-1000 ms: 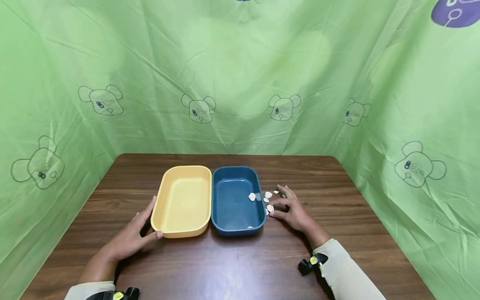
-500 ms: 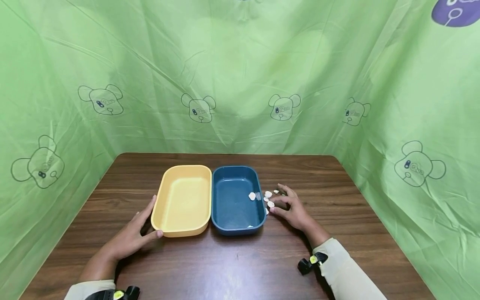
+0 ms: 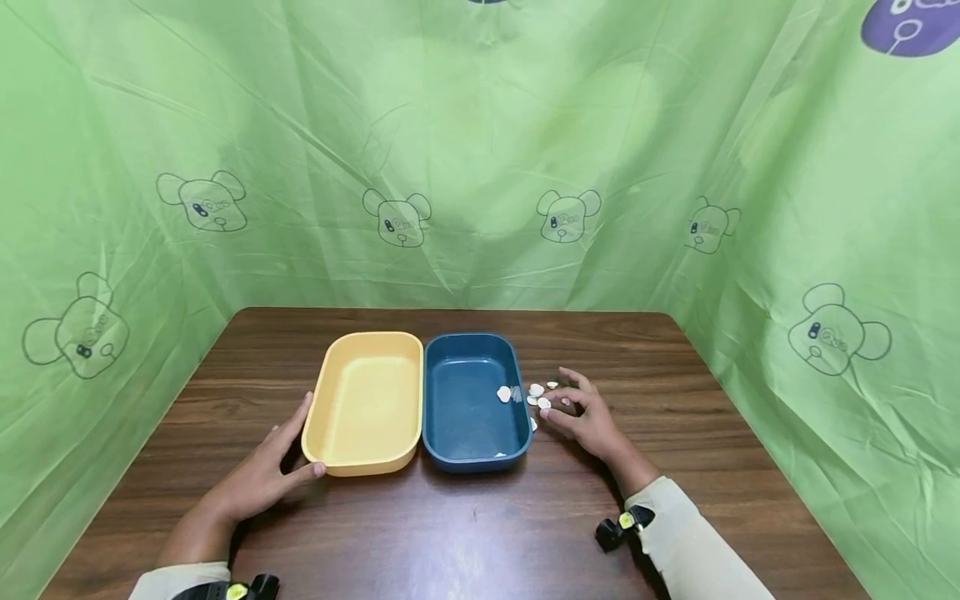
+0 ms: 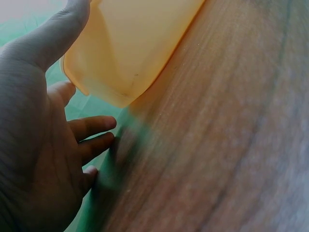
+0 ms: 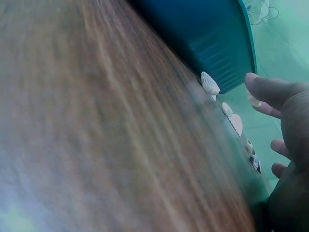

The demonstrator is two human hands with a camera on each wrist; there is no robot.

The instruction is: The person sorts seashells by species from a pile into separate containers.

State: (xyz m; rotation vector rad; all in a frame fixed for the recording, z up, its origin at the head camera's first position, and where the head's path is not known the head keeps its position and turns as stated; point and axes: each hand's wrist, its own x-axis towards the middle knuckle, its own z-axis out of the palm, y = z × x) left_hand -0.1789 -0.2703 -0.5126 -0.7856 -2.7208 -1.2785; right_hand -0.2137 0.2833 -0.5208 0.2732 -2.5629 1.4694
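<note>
A white seashell (image 5: 254, 100) is pinched between the thumb and forefinger of my right hand (image 3: 592, 423), just above the table to the right of the blue tray (image 3: 467, 417). Several more seashells lie beneath and around these fingers, among them a ribbed shell (image 5: 209, 84) close to the blue tray's wall. Another seashell (image 3: 504, 394) appears inside that tray near its right wall. My left hand (image 3: 258, 475) touches the yellow tray (image 3: 363, 467) at its near left corner, thumb at the front rim and fingers fairly straight along the side. The left wrist view shows its lower fingers free.
Both trays stand side by side on a brown wooden table (image 3: 480, 533). A green printed curtain (image 3: 480, 167) hangs around the back and sides. A second small white piece (image 3: 500, 455) shows at the blue tray's near edge.
My right hand's thumb and forefinger have shifted slightly away from me, and the seashell at their tips has moved with them. The left hand and both trays stay in place.
</note>
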